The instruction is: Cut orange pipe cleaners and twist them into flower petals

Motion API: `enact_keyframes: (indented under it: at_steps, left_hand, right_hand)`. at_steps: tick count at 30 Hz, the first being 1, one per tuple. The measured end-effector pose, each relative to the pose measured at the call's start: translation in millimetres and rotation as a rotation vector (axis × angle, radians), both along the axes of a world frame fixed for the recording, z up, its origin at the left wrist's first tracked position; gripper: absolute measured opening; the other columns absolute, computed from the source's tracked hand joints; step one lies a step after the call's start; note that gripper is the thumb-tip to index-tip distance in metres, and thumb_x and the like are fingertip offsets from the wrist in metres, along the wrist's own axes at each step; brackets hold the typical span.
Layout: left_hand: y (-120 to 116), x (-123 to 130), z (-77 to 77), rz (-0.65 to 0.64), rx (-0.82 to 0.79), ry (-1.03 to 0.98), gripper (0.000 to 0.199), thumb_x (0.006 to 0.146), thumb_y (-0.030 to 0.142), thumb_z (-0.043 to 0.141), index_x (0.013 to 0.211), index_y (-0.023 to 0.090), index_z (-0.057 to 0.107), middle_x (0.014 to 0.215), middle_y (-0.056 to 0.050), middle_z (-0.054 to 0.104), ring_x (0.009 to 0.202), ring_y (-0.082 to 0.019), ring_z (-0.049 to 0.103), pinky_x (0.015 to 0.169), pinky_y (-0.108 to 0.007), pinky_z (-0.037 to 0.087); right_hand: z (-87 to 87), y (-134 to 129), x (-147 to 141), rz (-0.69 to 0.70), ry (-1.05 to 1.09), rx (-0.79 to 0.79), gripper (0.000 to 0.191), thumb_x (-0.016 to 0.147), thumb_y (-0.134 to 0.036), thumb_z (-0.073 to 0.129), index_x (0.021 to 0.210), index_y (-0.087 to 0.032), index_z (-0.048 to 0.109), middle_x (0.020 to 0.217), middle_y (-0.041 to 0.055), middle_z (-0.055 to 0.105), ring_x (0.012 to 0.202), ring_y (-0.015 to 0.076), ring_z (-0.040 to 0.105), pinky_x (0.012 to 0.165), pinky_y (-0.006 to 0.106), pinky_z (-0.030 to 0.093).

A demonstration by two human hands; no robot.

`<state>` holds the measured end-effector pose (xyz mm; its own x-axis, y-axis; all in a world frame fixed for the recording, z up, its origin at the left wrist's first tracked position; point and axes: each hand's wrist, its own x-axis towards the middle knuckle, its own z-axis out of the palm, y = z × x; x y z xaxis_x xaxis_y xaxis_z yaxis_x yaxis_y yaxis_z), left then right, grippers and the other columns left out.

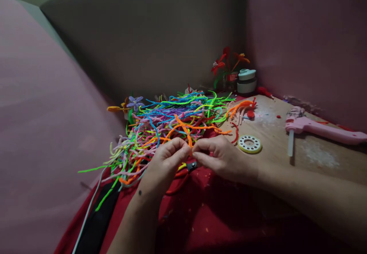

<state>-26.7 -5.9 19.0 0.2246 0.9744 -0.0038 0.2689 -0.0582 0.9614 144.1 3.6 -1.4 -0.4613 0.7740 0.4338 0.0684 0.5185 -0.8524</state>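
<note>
Both my hands meet in the middle of the view and pinch an orange pipe cleaner (188, 135). My left hand (169, 156) has its thumb and fingertips closed on it from the left. From the right, my right hand (216, 156) closes thumb and forefinger on its lower end. The orange stem rises from the fingertips and crosses other orange pieces. Just behind lies a big heap of pipe cleaners (174, 112) in green, blue, pink, purple and orange. Below the fingertips is a small dark tool part (191, 165) beside red-orange handles, partly hidden by my hands.
On the brown board at right lie a pink glue gun (323, 128) and a white tape roll (249, 144). A lidded container (246, 81) and red pipe-cleaner flowers (220, 63) stand behind. A white cable (90, 208) runs down the left over red cloth (197, 215). Panels enclose the workspace.
</note>
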Motion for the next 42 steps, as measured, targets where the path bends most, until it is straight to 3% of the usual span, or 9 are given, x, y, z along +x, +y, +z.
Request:
enact_keyframes:
  at_steps: [5,15,18,21,24,29,32,38,42]
  left_hand:
    - [2.0,-1.8,0.8,0.047,0.11,0.039,0.022,0.081,0.037,0.055,0.072,0.018,0.053,0.069,0.001,0.054,0.065,-0.011,0.049,0.063,-0.022,0.039]
    - [1.1,3.5,-2.4,0.136,0.833,0.573,0.008,0.082,0.023,0.055,0.078,0.018,0.059,0.075,-0.001,0.06,0.07,-0.013,0.053,0.067,-0.024,0.039]
    - [0.7,4.8,-1.6,0.109,0.86,0.621,0.008,0.081,0.021,0.055,0.075,0.017,0.059,0.073,-0.001,0.058,0.07,-0.013,0.051,0.067,-0.025,0.038]
    - [-1.4,3.0,2.2,0.098,0.611,0.533,0.013,0.083,0.025,0.052,0.073,0.017,0.057,0.069,0.001,0.055,0.066,-0.012,0.049,0.062,-0.023,0.038]
    - [-3.7,-0.9,6.2,0.064,0.359,0.411,0.018,0.084,0.031,0.05,0.073,0.018,0.054,0.065,0.003,0.05,0.061,-0.01,0.045,0.057,-0.022,0.036]
    - [-4.4,-1.3,8.8,-0.035,0.318,0.435,0.02,0.084,0.032,0.05,0.07,0.017,0.051,0.063,0.005,0.043,0.059,-0.009,0.039,0.056,-0.021,0.032]
    - [-2.9,0.4,9.0,0.011,0.341,0.484,0.02,0.084,0.033,0.05,0.071,0.017,0.052,0.062,0.005,0.044,0.059,-0.009,0.039,0.056,-0.022,0.032]
    - [1.9,0.7,6.5,0.073,0.266,0.419,0.02,0.081,0.032,0.052,0.069,0.016,0.055,0.061,0.004,0.048,0.056,-0.008,0.041,0.052,-0.02,0.033]
    - [2.9,1.3,3.8,0.118,0.169,0.31,0.018,0.077,0.03,0.057,0.066,0.015,0.056,0.053,0.005,0.045,0.047,-0.005,0.036,0.043,-0.017,0.028]
  right_hand:
    - [1.1,9.9,0.1,0.252,0.198,-0.535,0.016,0.075,-0.027,0.057,0.069,-0.013,0.059,0.059,0.0026,0.063,0.049,0.0102,0.055,0.054,0.025,0.045]
    - [2.2,12.6,-2.1,0.095,0.193,-0.559,0.014,0.077,-0.024,0.055,0.07,-0.012,0.059,0.056,0.0011,0.063,0.043,0.0078,0.054,0.048,0.021,0.045]
    - [0.9,11.1,-2.4,0.09,0.149,-0.526,0.014,0.078,-0.022,0.053,0.069,-0.012,0.059,0.056,0.0002,0.061,0.045,0.0082,0.054,0.05,0.022,0.045]
    - [0.7,8.2,-0.6,0.067,0.071,-0.331,0.02,0.081,-0.022,0.05,0.066,-0.013,0.059,0.057,0.0008,0.059,0.049,0.0094,0.053,0.052,0.024,0.045]
    - [3.0,7.2,3.3,-0.198,0.08,0.201,0.019,0.084,-0.023,0.051,0.076,-0.013,0.066,0.069,0.0044,0.06,0.065,0.013,0.054,0.063,0.028,0.045]
    - [4.0,12.1,7.2,-0.31,-0.098,0.709,0.016,0.082,-0.021,0.056,0.087,-0.017,0.071,0.078,0.007,0.064,0.083,0.019,0.05,0.078,0.036,0.039]
    - [2.8,12.9,5.8,-0.226,-0.221,0.532,0.016,0.081,-0.021,0.057,0.076,-0.016,0.072,0.063,0.0042,0.062,0.068,0.0155,0.05,0.069,0.032,0.039]
    - [8.9,11.9,3.9,0.049,-0.124,-0.327,0.018,0.08,-0.02,0.054,0.073,-0.013,0.069,0.06,0.0018,0.064,0.049,0.0095,0.055,0.05,0.022,0.043]
    - [7.3,14.8,3.1,0.126,-0.099,-0.511,0.017,0.077,-0.022,0.056,0.068,-0.013,0.067,0.06,0.0028,0.065,0.046,0.0091,0.055,0.046,0.02,0.043]
